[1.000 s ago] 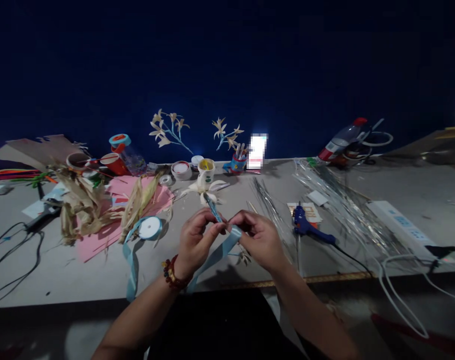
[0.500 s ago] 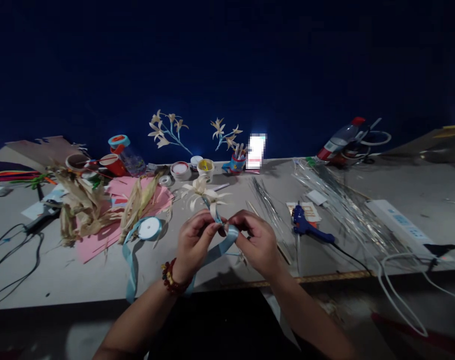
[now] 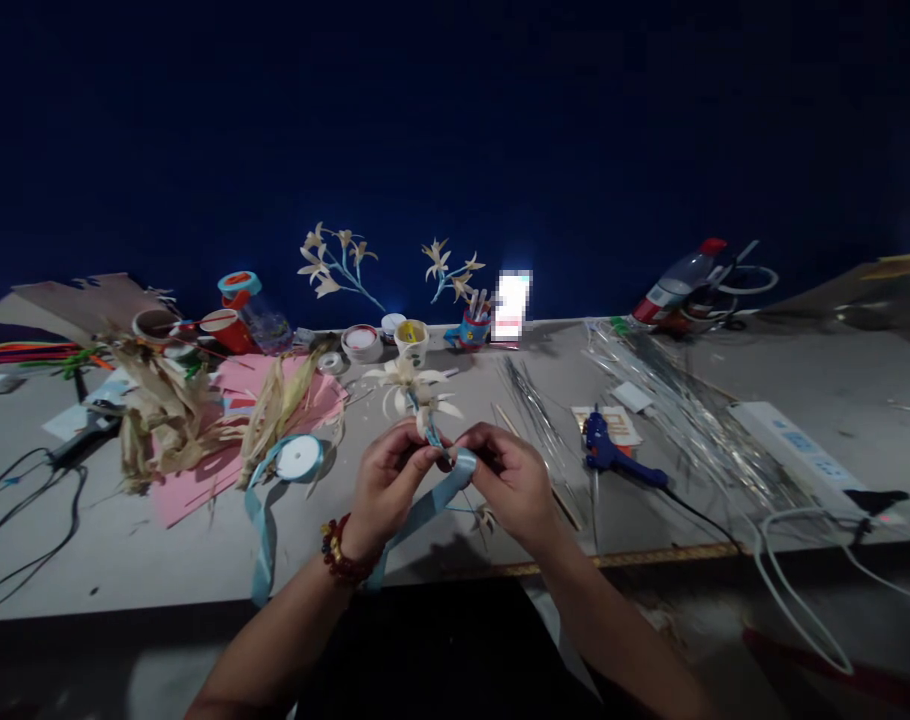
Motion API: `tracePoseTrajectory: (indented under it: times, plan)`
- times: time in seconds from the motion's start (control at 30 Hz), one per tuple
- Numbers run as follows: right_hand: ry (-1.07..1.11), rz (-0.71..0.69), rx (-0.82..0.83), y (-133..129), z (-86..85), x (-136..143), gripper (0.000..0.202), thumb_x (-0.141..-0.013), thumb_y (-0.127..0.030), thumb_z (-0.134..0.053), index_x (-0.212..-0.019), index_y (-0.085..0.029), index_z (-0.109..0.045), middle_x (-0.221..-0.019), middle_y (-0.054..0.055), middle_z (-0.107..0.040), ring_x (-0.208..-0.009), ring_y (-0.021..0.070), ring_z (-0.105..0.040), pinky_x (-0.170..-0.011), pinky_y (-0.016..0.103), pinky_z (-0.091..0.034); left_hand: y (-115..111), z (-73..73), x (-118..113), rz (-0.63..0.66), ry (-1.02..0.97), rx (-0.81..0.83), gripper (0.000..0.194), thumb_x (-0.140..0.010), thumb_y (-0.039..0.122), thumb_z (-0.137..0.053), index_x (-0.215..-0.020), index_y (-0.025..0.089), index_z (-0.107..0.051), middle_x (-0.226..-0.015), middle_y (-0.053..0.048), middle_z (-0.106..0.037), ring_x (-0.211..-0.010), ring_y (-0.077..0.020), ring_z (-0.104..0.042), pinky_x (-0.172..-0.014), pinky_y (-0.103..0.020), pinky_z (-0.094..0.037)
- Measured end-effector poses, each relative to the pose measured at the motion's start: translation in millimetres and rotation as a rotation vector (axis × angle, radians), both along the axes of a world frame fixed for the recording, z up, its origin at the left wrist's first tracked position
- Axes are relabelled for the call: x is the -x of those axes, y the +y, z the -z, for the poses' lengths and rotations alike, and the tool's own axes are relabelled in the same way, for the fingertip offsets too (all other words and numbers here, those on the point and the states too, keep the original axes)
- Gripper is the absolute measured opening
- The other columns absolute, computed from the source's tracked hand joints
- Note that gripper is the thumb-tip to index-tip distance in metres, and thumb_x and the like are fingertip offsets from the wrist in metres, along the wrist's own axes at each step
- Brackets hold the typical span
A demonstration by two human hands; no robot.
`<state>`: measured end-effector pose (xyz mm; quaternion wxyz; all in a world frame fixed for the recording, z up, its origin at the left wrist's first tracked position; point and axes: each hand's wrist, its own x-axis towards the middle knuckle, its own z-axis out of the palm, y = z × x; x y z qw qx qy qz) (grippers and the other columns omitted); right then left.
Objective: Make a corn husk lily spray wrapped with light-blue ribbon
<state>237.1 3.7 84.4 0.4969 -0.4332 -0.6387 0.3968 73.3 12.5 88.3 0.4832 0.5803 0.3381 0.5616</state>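
Note:
My left hand (image 3: 396,475) is closed around the stem of a pale husk flower (image 3: 414,385), whose petals rise above the fingertips. Blue wrapping covers the part of the stem that shows. A light blue ribbon (image 3: 432,502) is pinched in my right hand (image 3: 511,480), close against the stem, and its length hangs down behind my left wrist. The fingertips of both hands nearly meet, hiding the lower stem. To the left lies a ribbon spool (image 3: 299,458) with a loose blue tail over the table's front edge.
Dried husks (image 3: 162,420) lie on pink paper (image 3: 189,495) at left. A blue glue gun (image 3: 620,455), silver wires (image 3: 537,400) and a white power strip (image 3: 792,450) lie at right. Finished flower sprigs (image 3: 342,265), tubs (image 3: 361,342) and a pen cup (image 3: 474,325) stand along the back.
The flower in my left hand has turned slightly, so its petals spread differently. Both hands stay almost in the same place, still on the stem and ribbon.

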Motion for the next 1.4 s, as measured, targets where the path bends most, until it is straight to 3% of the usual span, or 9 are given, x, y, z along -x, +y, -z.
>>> tracePoseTrajectory:
  times: [0.17, 0.3, 0.5, 0.67, 0.83, 0.97, 1.1, 1.2, 1.4]
  plan:
    - [0.048, -0.029, 0.014, 1, -1.4, 3, 0.001, -0.085, -0.02, -0.062, -0.085, -0.021, -0.063, -0.079, 0.001, -0.064, -0.071, 0.0154, -0.064, -0.064, 0.025, -0.051, 0, -2.3, 2, 0.007, -0.018, 0.035, 0.008, -0.086, 0.024, -0.064, -0.082, 0.017, -0.066, -0.084, -0.004, -0.065, -0.071, -0.0147, -0.06, -0.068, -0.026, -0.05]
    - [0.174, -0.021, 0.106, 1, -3.5, 7, 0.003, -0.083, -0.021, -0.064, -0.082, -0.02, -0.063, -0.074, -0.001, -0.064, -0.058, 0.0125, -0.062, -0.054, 0.023, -0.052, 1, -2.6, 4, 0.011, 0.01, 0.029, 0.01, -0.086, 0.025, -0.065, -0.081, 0.017, -0.068, -0.082, -0.005, -0.066, -0.072, -0.0152, -0.061, -0.069, -0.027, -0.05]
    - [0.256, 0.043, 0.128, 1, -4.1, 11, 0.009, -0.077, -0.023, -0.071, -0.079, -0.019, -0.063, -0.077, 0.0, -0.064, -0.058, 0.011, -0.06, -0.05, 0.021, -0.054, 3, 4.4, 1, 0.031, -0.126, 0.096, 0.006, -0.084, 0.023, -0.067, -0.086, 0.019, -0.07, -0.085, -0.003, -0.067, -0.071, -0.0135, -0.06, -0.069, -0.025, -0.05]
    - [0.436, -0.036, 0.277, 5, -5.8, 13, 0.02, -0.068, -0.03, -0.079, -0.074, -0.018, -0.064, -0.072, 0.0, -0.065, -0.054, 0.0107, -0.06, -0.042, 0.019, -0.053, 4, 10.0, 2, 0.059, -0.165, 0.131, 0.008, -0.082, 0.025, -0.07, -0.081, 0.018, -0.071, -0.083, -0.004, -0.067, -0.073, -0.0138, -0.058, -0.068, -0.024, -0.049]
    - [0.475, -0.111, 0.349, 6, -6.8, 13, 0.021, -0.069, -0.032, -0.08, -0.074, -0.018, -0.065, -0.069, -0.002, -0.064, -0.046, 0.0076, -0.056, -0.041, 0.019, -0.051, 5, 13.0, 5, 0.13, -0.239, 0.192, 0.006, -0.081, 0.025, -0.071, -0.083, 0.019, -0.072, -0.089, -0.004, -0.068, -0.072, -0.0122, -0.057, -0.064, -0.021, -0.048]
    - [0.374, -0.09, 0.274, 2, -9.4, 12, 0.017, -0.075, -0.031, -0.074, -0.077, -0.018, -0.063, -0.068, -0.002, -0.061, -0.05, 0.0089, -0.057, -0.044, 0.019, -0.051, 4, 13.1, 5, 0.124, -0.247, 0.213, 0.007, -0.081, 0.023, -0.071, -0.086, 0.019, -0.072, -0.09, -0.004, -0.07, -0.067, -0.0106, -0.058, -0.062, -0.021, -0.049]
    - [0.196, -0.039, 0.093, -1, -9.9, 11, 0.01, -0.082, -0.027, -0.066, -0.079, -0.018, -0.062, -0.072, -0.001, -0.059, -0.052, 0.0084, -0.055, -0.045, 0.019, -0.048, 3, 9.8, 2, 0.115, -0.256, 0.211, 0.015, -0.076, 0.023, -0.076, -0.089, 0.018, -0.072, -0.092, -0.005, -0.069, -0.08, -0.0163, -0.064, -0.072, -0.026, -0.052]
    - [0.09, -0.02, 0.001, -1, -9.5, 11, 0.01, -0.084, -0.023, -0.063, -0.075, -0.018, -0.061, -0.072, -0.001, -0.058, -0.054, 0.0089, -0.056, -0.048, 0.019, -0.048, 4, 7.4, 1, 0.119, -0.264, 0.202, 0.01, -0.076, 0.021, -0.076, -0.083, 0.018, -0.069, -0.084, -0.003, -0.068, -0.078, -0.0151, -0.063, -0.072, -0.025, -0.051]
    - [0.17, -0.028, 0.076, -3, -2.7, 14, 0.005, -0.084, -0.022, -0.062, -0.08, -0.018, -0.063, -0.073, -0.001, -0.06, -0.054, 0.0103, -0.059, -0.045, 0.019, -0.05, 1, -0.5, 7, 0.098, -0.115, 0.108, 0.004, -0.084, 0.017, -0.067, -0.081, 0.018, -0.065, -0.076, 0.0, -0.064, -0.07, -0.012, -0.06, -0.068, -0.023, -0.048]
